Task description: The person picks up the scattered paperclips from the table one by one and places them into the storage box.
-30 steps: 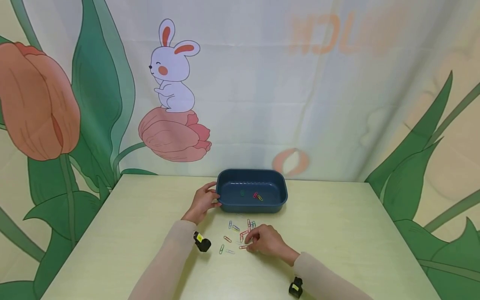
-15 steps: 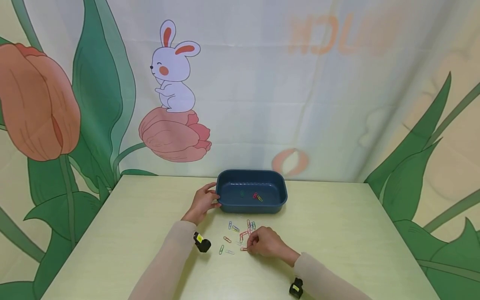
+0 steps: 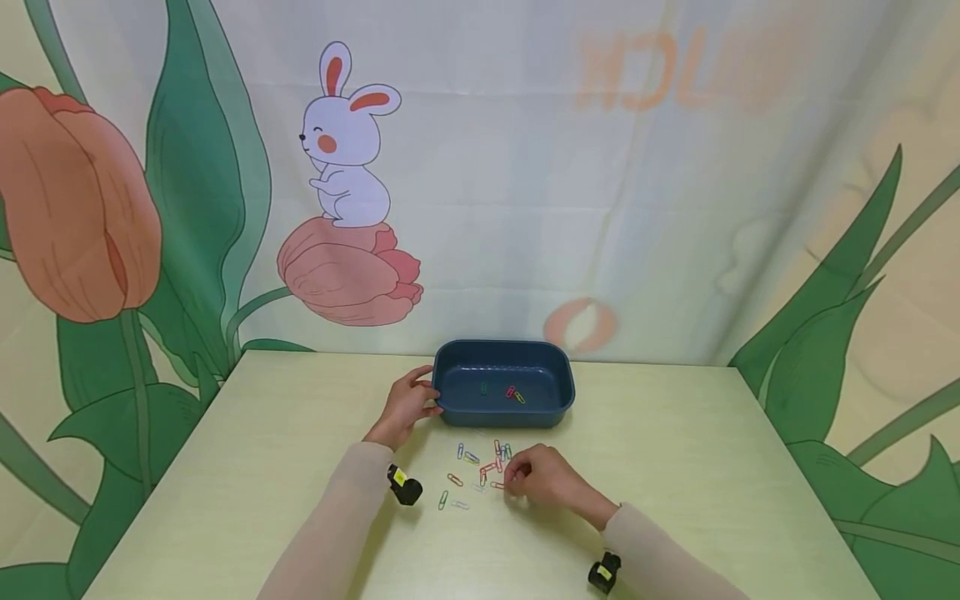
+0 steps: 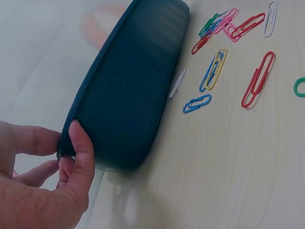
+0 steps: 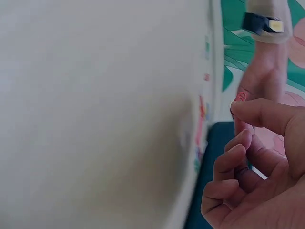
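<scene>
My left hand point(image 3: 405, 410) grips the left end of a dark blue rectangular bin point(image 3: 504, 416); in the left wrist view the thumb point(image 4: 82, 148) presses its outer wall, with fingers at the rim. Thumb and forefinger of my right hand point(image 3: 551, 477) pinch a red paper clip point(image 5: 240, 97), whose end sticks out past the fingertips. That hand is just above the table, at the right of several loose paper clips point(image 3: 471, 457) in red, blue, pink, yellow, green and white. Inside the bin lie a green clip point(image 3: 483, 388), a pink clip point(image 3: 511, 391) and a yellow clip point(image 3: 520, 397).
The bin stands at the back of the pale wooden table point(image 3: 660, 467), close to a printed curtain point(image 3: 480, 208) with a rabbit and tulips. A green clip point(image 3: 443, 500) and a white clip point(image 3: 461, 505) lie nearest the front.
My right hand has pinched the red paper clip off the table and shifted slightly right and up with it. The left hand and the bin have stayed in place.
</scene>
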Motion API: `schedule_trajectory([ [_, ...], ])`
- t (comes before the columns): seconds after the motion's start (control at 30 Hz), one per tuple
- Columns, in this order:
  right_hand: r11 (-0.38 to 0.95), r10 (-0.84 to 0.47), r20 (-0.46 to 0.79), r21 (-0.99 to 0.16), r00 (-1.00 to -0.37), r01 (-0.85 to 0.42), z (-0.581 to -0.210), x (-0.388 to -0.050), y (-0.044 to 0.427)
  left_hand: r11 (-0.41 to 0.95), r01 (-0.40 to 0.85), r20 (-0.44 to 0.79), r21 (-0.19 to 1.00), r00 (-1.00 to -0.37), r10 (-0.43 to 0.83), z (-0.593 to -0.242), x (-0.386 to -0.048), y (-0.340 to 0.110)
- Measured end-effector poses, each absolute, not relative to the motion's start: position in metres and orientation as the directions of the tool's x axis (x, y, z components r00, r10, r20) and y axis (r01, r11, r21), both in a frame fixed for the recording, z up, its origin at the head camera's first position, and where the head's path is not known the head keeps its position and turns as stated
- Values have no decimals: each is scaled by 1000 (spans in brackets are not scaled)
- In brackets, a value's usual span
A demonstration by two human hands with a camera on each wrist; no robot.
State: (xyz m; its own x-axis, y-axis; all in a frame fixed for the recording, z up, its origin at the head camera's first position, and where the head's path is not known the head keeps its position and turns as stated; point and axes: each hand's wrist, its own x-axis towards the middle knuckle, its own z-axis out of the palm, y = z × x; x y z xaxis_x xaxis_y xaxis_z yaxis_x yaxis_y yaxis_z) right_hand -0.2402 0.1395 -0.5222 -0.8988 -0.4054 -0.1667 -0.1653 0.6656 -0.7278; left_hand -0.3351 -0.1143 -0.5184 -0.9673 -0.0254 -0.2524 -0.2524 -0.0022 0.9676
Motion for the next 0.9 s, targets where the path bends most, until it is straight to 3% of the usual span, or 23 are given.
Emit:
schedule_trajectory([
  [0.5, 600, -410, -41, -764, -911, -235, -476, -269, 160, -11, -248, -248, 969, -968, -38, -515, -337, -112],
  [0.9, 596, -323, -43, -785, -946, -168, -447, -284, 162, -6, -245, -245, 969, -969, -29, -516, -336, -113],
])
